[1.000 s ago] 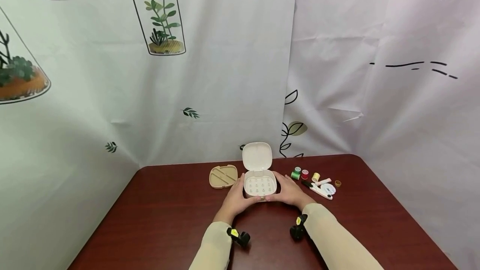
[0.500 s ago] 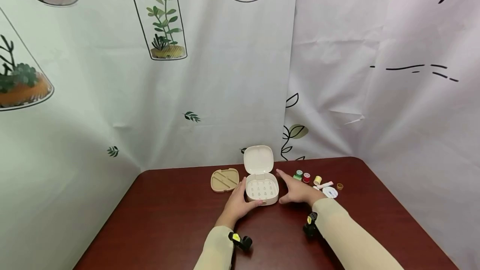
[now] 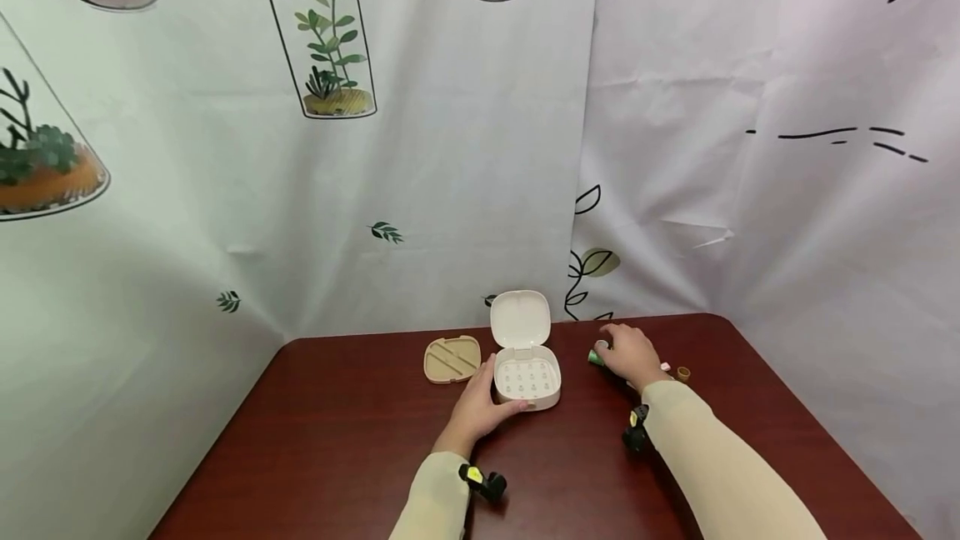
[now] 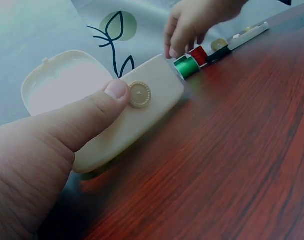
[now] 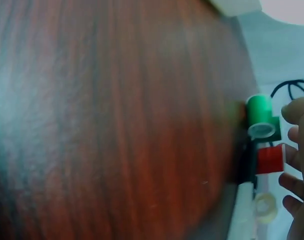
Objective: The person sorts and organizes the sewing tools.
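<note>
A white box (image 3: 527, 402) stands on the table with its lid (image 3: 520, 319) raised; its floor shows small bumps. My left hand (image 3: 477, 411) holds the box by its front left corner, fingers along the side. In the left wrist view the thumb lies beside a round button (image 4: 140, 95) on the front wall. To the right, my right hand (image 3: 632, 354) hovers over the thread spools with its fingers bent downward. A green thread spool (image 5: 260, 112) is closest to its fingertips, and a red thread spool (image 5: 270, 159) lies beside it. No spool is between the fingers.
A tan divided tray (image 3: 452, 358) lies left of the box. Past the spools are a pale yellow spool (image 5: 265, 207), a white-and-black tool (image 4: 242, 41) and a small brown ring (image 3: 682, 373). A printed cloth (image 3: 450, 190) hangs behind the table (image 3: 337, 440).
My right hand has let go of the box's right side and moved right, over the spools. My left hand has stayed on the box.
</note>
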The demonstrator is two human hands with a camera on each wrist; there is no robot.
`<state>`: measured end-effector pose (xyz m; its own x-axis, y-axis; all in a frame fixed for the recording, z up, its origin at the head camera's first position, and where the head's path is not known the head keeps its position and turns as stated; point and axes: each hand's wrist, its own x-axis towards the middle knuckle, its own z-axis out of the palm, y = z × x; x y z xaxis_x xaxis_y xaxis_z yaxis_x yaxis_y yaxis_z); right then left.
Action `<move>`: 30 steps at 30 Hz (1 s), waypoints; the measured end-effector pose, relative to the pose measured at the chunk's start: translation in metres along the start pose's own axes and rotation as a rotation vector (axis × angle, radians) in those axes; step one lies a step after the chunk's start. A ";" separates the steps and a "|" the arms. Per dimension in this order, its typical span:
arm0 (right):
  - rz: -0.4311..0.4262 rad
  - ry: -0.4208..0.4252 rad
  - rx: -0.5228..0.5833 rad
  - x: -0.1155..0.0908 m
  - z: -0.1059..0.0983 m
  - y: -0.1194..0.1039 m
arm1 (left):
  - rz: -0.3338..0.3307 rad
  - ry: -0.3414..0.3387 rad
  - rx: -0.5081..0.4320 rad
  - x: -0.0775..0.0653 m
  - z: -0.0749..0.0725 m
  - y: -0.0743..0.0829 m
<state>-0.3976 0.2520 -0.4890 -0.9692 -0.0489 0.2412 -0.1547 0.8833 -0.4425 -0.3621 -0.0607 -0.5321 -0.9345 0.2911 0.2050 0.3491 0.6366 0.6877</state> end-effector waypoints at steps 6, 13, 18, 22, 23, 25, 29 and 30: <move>-0.009 0.025 -0.014 -0.003 0.000 0.007 | 0.001 0.000 -0.007 0.002 0.001 0.003; 0.011 -0.002 -0.030 -0.001 -0.003 0.012 | 0.017 -0.003 -0.009 0.003 0.001 0.005; -0.058 0.036 -0.026 0.001 -0.004 0.014 | 0.016 -0.003 -0.005 0.003 0.002 0.002; -0.093 0.050 -0.018 0.003 -0.008 0.008 | 0.018 -0.004 -0.003 0.003 0.003 0.000; -0.096 0.049 -0.020 0.004 -0.009 0.006 | 0.020 -0.005 -0.002 0.003 0.003 0.000; -0.103 0.038 -0.015 0.006 -0.012 0.000 | 0.023 -0.007 0.004 0.003 0.003 0.000; -0.152 0.038 -0.007 0.009 -0.017 -0.014 | 0.021 -0.011 0.018 0.002 0.001 0.000; -0.168 0.044 -0.004 0.009 -0.017 -0.018 | 0.015 -0.014 0.021 0.002 0.001 -0.001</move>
<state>-0.4002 0.2433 -0.4639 -0.9205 -0.1754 0.3492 -0.3129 0.8661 -0.3898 -0.3638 -0.0600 -0.5330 -0.9280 0.3105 0.2057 0.3648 0.6465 0.6700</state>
